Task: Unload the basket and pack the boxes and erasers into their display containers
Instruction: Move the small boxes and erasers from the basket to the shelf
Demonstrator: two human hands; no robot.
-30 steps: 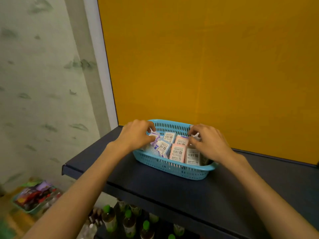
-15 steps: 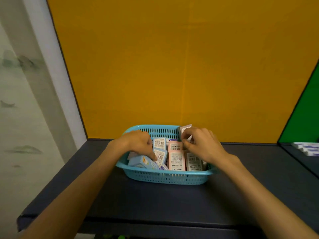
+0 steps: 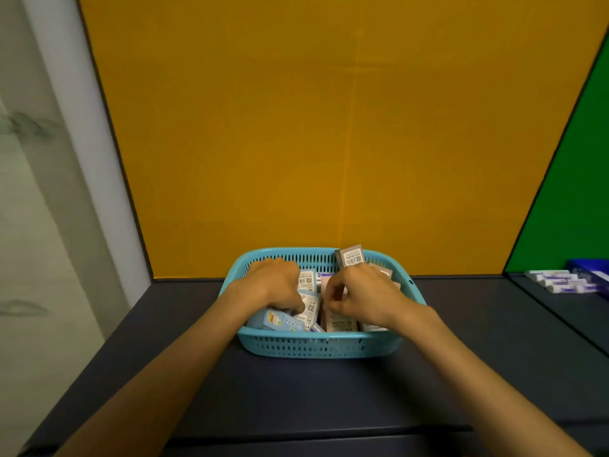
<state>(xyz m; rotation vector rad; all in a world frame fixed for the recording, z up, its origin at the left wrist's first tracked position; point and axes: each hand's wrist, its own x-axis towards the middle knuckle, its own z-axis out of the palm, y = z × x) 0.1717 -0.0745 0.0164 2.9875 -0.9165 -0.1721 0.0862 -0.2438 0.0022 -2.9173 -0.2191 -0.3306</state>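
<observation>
Left hand (image 3: 275, 286) reaches down into the left half of the turquoise basket (image 3: 318, 346), knuckles up and fingers curled under, pressing on the small packets there; whether it actually grips one cannot be told, since the fingertips are hidden beneath the palm. A light blue box (image 3: 278, 323) with a cartoon print lies tilted against the basket's near left wall, just under that hand. Beside it, toward the middle, white packets (image 3: 309, 306) with barcode labels lie packed together, and a pink box (image 3: 337, 321) lies just right of them against the near wall.

The right hand (image 3: 362, 296) is over the right half of the basket, loosely closed, thumb and forefinger pinched together near the pink box; what, if anything, sits between them is too small to tell. Behind its knuckles a grey box (image 3: 351, 256) with a barcode label stands upright against the basket's far wall, rising above the rim. More packets lie under and right of this hand, mostly hidden.

The basket sits on the dark shelf (image 3: 296, 397), close to its back edge, against the yellow back panel (image 3: 329, 127). Well apart, at the far right edge before a green panel (image 3: 580, 179), a row of white and purple erasers (image 3: 557, 281) lies beside a blue container (image 3: 590, 270).
</observation>
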